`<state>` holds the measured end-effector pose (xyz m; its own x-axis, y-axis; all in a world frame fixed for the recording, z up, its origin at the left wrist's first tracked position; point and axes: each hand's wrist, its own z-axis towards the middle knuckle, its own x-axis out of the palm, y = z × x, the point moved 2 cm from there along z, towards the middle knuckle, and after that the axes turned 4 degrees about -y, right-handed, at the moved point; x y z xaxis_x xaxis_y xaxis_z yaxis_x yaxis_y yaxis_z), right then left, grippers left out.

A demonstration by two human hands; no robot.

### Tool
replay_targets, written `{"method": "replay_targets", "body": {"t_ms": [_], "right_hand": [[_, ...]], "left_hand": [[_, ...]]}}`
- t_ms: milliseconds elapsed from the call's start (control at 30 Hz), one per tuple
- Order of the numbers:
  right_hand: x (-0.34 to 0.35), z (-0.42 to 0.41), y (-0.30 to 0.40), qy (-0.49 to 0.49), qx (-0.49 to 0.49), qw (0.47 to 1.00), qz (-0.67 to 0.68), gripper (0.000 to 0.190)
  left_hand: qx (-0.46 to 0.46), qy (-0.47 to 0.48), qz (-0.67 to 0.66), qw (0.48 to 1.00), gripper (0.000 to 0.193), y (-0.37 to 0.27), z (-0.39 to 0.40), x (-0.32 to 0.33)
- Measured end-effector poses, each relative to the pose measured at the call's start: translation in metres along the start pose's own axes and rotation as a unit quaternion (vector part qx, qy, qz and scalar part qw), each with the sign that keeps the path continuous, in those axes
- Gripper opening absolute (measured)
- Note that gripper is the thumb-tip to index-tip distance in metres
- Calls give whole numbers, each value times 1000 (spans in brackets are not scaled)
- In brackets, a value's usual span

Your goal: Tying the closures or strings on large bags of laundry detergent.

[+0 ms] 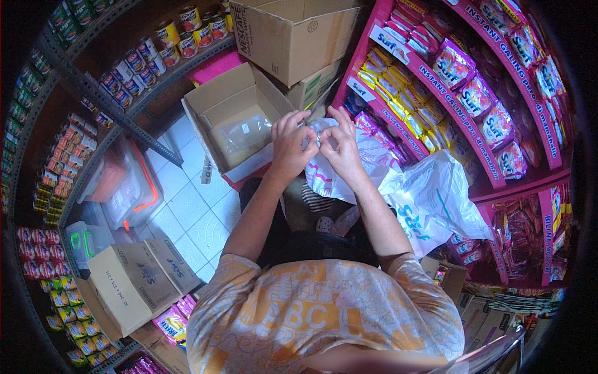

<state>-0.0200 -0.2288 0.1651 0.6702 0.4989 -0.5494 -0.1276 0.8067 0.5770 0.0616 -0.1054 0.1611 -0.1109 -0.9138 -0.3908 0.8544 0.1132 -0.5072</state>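
Observation:
In front of my lap, my left hand [293, 144] and my right hand [342, 146] meet with thumbs and index fingers pinched together. Between the fingertips is a small twisted white bit of plastic [318, 139]; its exact form is too small to tell. Directly below, a white plastic bag [322, 175] with pink print hangs over my legs, partly hidden by my right hand and forearm. To the right spreads a crumpled white Surf plastic bag [432, 201] with teal print. I cannot tell whether the two are joined.
An opened cardboard box [224, 100] holding clear plastic stands ahead-left, beside a larger carton [299, 44]. A pink rack of Surf detergent packs [455, 63] rises at right. Canned goods line the left shelves [187, 46]. Plastic storage bins [135, 187] and Surf cartons [140, 280] sit at left.

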Motion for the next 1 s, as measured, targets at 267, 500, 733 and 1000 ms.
{"method": "replay_targets", "body": {"t_ms": [267,500,733,1000], "right_hand": [[0,1,-5,-17,5,1000,18,10],[-3,2,-10,-35,28,998,45,11],[4,3,-4,-15,12,999,38,11],[5,6,-2,-11,14,999,33,10]], "left_hand": [[-41,-1,-52,998,14,17,-9,6],[-152,-32,-153,976,15,31,-12,2],[-92,3,-104,990,13,15,-5,8],[-114,-17,-130,985,9,26,-9,10]]}}
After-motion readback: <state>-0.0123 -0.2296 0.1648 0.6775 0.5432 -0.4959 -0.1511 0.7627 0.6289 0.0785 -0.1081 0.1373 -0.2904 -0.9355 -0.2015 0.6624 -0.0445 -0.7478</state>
